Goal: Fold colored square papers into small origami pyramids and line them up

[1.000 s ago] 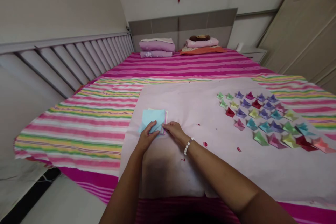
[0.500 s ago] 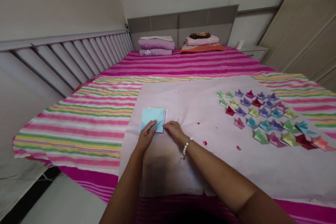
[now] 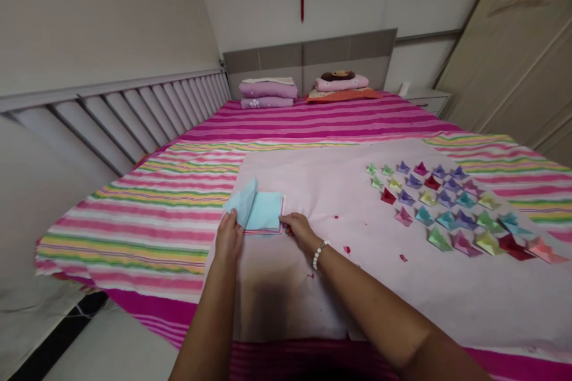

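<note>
A stack of square coloured papers [image 3: 267, 209] lies on the pale sheet, light blue on top with pink and white edges showing beneath. My left hand [image 3: 229, 233] is closed on a light blue sheet of paper [image 3: 245, 201], which is lifted and bent up at the stack's left side. At the stack's right edge, my right hand [image 3: 297, 226] pinches the edge of the papers between thumb and forefinger. A white bead bracelet [image 3: 318, 255] circles the right wrist.
Several small folded paper boats [image 3: 445, 218] stand in rows on the right of the pale sheet [image 3: 330, 184]. Red paper scraps [image 3: 347, 249] lie between. Striped bedding [image 3: 156, 214] surrounds the sheet; folded quilts [image 3: 268, 90] rest by the headboard [image 3: 330, 53].
My left hand has moved left and raised a light blue sheet off the stack's top. My right hand stays at the stack's right edge. The view has tilted up slightly.
</note>
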A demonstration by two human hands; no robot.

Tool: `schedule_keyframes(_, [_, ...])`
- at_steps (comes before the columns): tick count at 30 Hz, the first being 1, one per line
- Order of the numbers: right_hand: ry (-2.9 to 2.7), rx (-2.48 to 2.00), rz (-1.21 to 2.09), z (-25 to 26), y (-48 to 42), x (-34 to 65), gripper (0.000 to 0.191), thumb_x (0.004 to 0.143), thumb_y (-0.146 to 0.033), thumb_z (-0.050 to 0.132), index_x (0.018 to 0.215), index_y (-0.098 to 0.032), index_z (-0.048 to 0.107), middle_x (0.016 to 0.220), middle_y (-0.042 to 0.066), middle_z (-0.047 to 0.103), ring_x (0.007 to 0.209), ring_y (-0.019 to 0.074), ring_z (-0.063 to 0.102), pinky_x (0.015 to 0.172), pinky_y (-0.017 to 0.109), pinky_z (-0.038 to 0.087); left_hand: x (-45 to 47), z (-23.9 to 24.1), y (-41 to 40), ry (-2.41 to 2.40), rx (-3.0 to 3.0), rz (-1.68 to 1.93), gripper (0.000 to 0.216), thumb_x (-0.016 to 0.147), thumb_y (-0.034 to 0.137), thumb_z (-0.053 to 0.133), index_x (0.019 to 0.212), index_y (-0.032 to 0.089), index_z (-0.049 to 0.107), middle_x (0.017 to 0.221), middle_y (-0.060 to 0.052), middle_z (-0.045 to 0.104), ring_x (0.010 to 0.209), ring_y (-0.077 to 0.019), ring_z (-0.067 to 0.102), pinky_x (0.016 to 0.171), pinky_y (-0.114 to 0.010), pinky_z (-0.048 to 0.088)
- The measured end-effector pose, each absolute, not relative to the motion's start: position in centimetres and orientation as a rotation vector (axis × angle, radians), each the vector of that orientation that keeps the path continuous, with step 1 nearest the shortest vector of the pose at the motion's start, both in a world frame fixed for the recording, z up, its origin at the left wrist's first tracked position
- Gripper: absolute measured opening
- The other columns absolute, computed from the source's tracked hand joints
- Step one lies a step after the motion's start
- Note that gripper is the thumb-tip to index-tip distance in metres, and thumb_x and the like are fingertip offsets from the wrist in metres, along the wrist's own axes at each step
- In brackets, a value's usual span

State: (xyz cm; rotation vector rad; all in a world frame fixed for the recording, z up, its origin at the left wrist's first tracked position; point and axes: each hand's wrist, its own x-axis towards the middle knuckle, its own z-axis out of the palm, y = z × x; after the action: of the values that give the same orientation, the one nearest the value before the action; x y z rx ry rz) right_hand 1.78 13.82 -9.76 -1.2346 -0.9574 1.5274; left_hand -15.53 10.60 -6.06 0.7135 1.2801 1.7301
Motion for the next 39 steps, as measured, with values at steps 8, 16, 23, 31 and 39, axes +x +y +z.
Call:
schedule_keyframes(8, [-0.861, -1.011, 1.709, -6.6, 10.3, 5.2, 0.050, 0.072, -0.066, 0.058, 0.071, -0.016, 0.061, 0.060, 0.003, 0.061, 0.045, 0.0121, 0.049, 0.047, 0.025, 0.037, -11.7, -1.7, 5.0, 1.352, 1.075, 1.670, 0.022, 0.081, 0.040, 0.063, 0.088, 0.019, 0.067, 0.091, -0.003, 0.072, 0.098, -0.0223, 0.065, 0.091, -0.033, 0.050])
schedule_keyframes(16, [-0.699, -0.584, 1.951, -3.8, 5.2, 11.5, 0.074, 0.069, -0.082, 0.046, 0.102, -0.019, 0.064, 0.100, 0.013, 0.072, 0.098, 0.0305, 0.065, 0.075, 0.042, 0.051, -7.0, -2.2, 1.6, 1.149, 2.471, 0.882, 0.036, 0.086, 0.014, 0.047, 0.108, 0.032, 0.069, 0.120, -0.002, 0.069, 0.128, -0.0255, 0.050, 0.114, -0.055, 0.022])
schedule_keyframes(23, [-0.583, -0.723, 1.845, -3.0, 3.5, 14.8, 0.034, 0.066, -0.031, 0.078, 0.094, -0.016, 0.068, 0.093, 0.011, 0.074, 0.099, 0.0307, 0.066, 0.083, 0.042, 0.052, -5.1, -1.6, 0.3, 1.007, 2.412, 0.866, 0.042, 0.075, 0.033, 0.072, 0.116, 0.035, 0.065, 0.128, -0.004, 0.064, 0.133, -0.0326, 0.043, 0.114, -0.058, 0.019])
schedule_keyframes(31, [-0.555, -0.783, 1.564, -2.5, 3.2, 16.1, 0.030, 0.067, -0.031, 0.080, 0.092, -0.016, 0.071, 0.093, 0.008, 0.075, 0.098, 0.0294, 0.067, 0.087, 0.040, 0.053, -4.5, -0.3, 0.6, 1.362, 1.575, 1.537, 0.024, 0.072, 0.031, 0.073, 0.096, 0.025, 0.071, 0.121, -0.006, 0.065, 0.120, -0.0291, 0.054, 0.107, -0.046, 0.039])
schedule_keyframes(39, [-0.520, -0.775, 1.585, -3.1, 2.8, 15.2, 0.030, 0.062, -0.033, 0.083, 0.083, -0.016, 0.072, 0.082, 0.007, 0.074, 0.087, 0.0280, 0.068, 0.080, 0.039, 0.053, -2.1, -1.6, 1.7, 1.038, 0.820, 1.149, 0.062, 0.076, 0.047, 0.067, 0.128, 0.016, 0.053, 0.128, -0.017, 0.062, 0.118, -0.0354, 0.057, 0.095, -0.050, 0.051])
